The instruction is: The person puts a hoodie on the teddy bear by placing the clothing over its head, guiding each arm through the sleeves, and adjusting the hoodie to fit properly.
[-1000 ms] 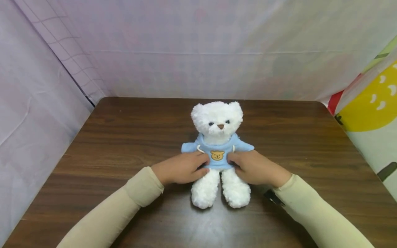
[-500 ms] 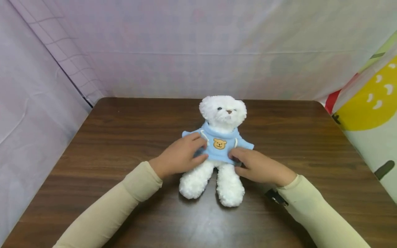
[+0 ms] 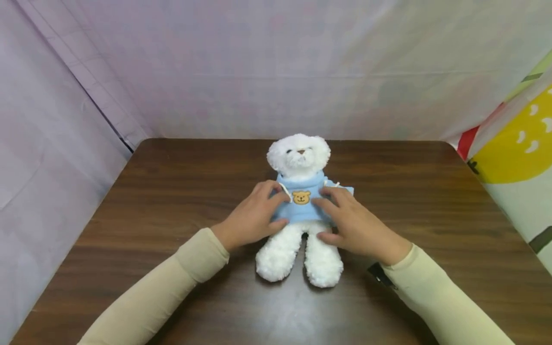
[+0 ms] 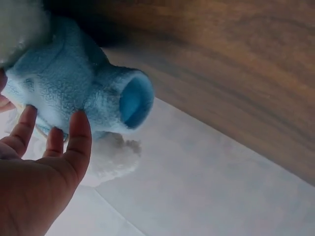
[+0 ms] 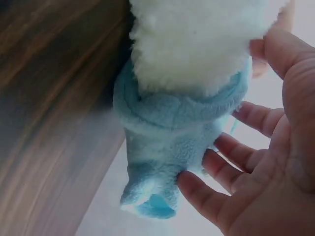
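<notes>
A white plush teddy bear lies on its back on the brown table, head toward the far edge and legs toward me. It wears a light blue hoodie with white drawstrings and a tan bear-face patch. My left hand touches the hoodie on the left side, fingertips on the cloth. Opposite it, my right hand rests on the hoodie with fingers spread and the thumb by the bear's leg. In both wrist views the fingers are fairly straight and an empty-looking sleeve end shows.
The wood-grain table extends around the bear on all sides. Pale curtains hang behind and at the left. A cloth with a yellow print hangs at the right.
The bear has gone from sitting upright to lying back, its head tilting away from me. Both hands have moved up along the hoodie, and the right hand's fingers have spread.
</notes>
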`<action>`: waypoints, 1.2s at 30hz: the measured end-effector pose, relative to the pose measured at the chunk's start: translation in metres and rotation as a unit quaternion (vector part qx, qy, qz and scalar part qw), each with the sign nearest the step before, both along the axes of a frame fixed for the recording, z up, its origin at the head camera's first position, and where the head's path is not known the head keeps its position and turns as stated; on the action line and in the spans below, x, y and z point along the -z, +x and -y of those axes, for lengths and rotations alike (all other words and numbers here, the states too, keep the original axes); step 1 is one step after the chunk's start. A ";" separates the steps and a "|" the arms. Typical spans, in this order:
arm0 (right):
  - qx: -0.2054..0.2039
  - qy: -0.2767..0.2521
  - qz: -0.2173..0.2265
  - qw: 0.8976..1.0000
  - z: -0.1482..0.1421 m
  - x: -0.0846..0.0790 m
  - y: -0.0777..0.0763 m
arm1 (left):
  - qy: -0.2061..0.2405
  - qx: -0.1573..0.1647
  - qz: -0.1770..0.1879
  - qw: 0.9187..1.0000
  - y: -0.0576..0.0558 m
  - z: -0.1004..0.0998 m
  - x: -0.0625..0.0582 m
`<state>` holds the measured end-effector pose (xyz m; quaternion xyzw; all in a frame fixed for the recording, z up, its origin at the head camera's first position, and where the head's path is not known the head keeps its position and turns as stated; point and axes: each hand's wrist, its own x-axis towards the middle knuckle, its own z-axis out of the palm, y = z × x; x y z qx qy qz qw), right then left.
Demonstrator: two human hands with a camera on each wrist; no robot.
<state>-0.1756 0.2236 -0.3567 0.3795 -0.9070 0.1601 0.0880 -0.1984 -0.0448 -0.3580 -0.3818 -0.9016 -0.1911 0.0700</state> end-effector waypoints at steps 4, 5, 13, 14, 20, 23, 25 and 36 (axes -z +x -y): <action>0.008 0.023 0.017 1.000 0.005 -0.002 0.000 | 0.003 0.009 0.003 1.000 0.000 0.004 0.001; 0.009 0.024 0.014 1.000 0.006 -0.002 -0.001 | 0.003 0.015 0.002 1.000 0.000 0.004 0.000; -0.018 0.024 -0.013 0.999 0.009 0.004 -0.002 | -0.047 0.040 -0.018 0.998 0.009 0.001 -0.001; -0.023 0.026 -0.020 0.999 0.010 0.004 -0.002 | -0.050 0.040 -0.018 0.998 0.009 0.001 -0.001; -0.034 0.042 -0.042 0.998 0.015 0.006 -0.001 | -0.049 0.051 -0.018 0.997 0.010 0.002 0.002; -0.034 0.048 -0.032 0.998 0.016 0.007 -0.002 | -0.048 0.054 -0.009 0.997 0.010 0.003 0.002; -0.034 0.051 -0.026 0.998 0.016 0.006 -0.004 | -0.048 0.056 -0.004 0.997 0.010 0.003 0.002; -0.034 0.036 0.004 0.999 0.012 0.006 -0.002 | -0.052 0.050 -0.006 0.997 0.011 0.002 0.001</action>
